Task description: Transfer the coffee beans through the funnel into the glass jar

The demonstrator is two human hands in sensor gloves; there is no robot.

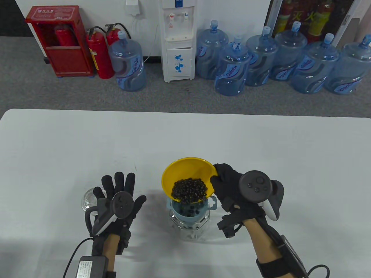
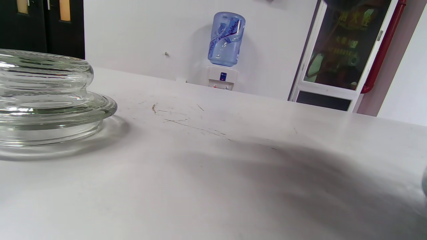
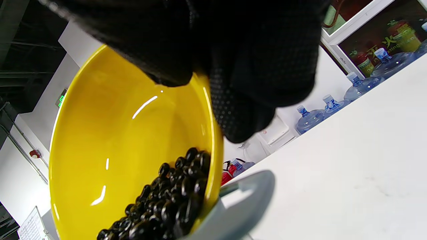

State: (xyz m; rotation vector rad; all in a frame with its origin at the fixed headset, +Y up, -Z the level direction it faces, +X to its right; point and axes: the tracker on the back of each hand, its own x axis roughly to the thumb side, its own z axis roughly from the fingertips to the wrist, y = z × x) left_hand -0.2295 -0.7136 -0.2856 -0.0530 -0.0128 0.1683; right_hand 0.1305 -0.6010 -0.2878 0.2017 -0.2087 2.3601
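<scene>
At nine o'clock of the jar my left hand (image 1: 118, 197) rests flat on the table (image 1: 185, 136), fingers spread wide and holding nothing. Just beyond it, at its ten o'clock, lies the glass lid (image 2: 43, 100), set aside so the mouth stays free. At centre stands the jar (image 1: 190, 224) with the blue funnel (image 1: 189, 209) seated in its neck; a few beans show inside the funnel already. Over it I tip the yellow bowl (image 1: 188, 173), its low edge at six o'clock so the beans (image 1: 189, 189) pile toward the funnel. At three o'clock of the bowl my right hand (image 1: 232, 185) pinches the rim, thumb inside, fingers outside, which lets me control the tilt.
</scene>
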